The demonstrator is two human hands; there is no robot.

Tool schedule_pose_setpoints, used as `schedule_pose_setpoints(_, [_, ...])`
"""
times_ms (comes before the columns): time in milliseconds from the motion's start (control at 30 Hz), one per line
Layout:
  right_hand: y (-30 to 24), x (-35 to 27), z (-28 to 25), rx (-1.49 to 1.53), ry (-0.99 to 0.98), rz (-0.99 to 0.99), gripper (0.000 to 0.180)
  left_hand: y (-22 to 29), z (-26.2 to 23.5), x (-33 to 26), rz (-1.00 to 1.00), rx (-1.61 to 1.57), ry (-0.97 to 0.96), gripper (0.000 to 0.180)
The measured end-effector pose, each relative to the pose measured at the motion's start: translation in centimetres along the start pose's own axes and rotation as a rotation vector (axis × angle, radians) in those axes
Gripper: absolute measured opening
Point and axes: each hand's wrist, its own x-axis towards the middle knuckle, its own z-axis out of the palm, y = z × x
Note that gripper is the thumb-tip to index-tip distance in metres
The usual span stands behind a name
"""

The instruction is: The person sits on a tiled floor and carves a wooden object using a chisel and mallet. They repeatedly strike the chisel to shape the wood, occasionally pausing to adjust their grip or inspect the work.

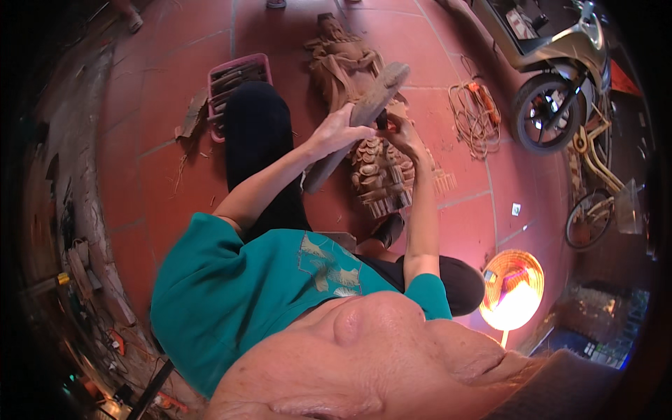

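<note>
My left hand (332, 133) is closed round a long, worn wooden club (381, 92), which slants from upper right to lower left. My right hand (402, 136) is just right of it, fingers curled by a small dark piece that I cannot make out. Under both hands a brown wood carving (378, 171) lies on the floor. Its far end is a robed, bearded figure (344, 56); the near part has dense rounded relief. The club and my hands hide its middle.
A pink basket (241, 59) of long narrow tools stands beyond my left knee, a wood scrap (190, 117) beside it. An orange cord (467, 126) lies coiled to the right, near a motorbike (548, 112) and a bicycle (589, 218). A lit lamp (514, 287) glows near my right knee.
</note>
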Motion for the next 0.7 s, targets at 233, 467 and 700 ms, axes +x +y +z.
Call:
schedule_pose_setpoints(233, [-0.3, -0.4, 0.1, 0.009, 0.038, 0.02, 0.044, 0.0, -0.5, -0.6, 0.045, 0.007, 0.023, 0.065])
schedule_pose_setpoints(467, [-1.0, -0.7, 0.0, 0.015, 0.059, -0.01, 0.045, -1.6, 0.1, -0.2, 0.09, 0.133, -0.012, 0.062])
schedule_pose_setpoints(700, [0.3, -0.2, -0.1, 0.082, 0.0, -0.083, 0.047, -1.8, 0.7, -0.2, 0.151, 0.132, 0.131, 0.063])
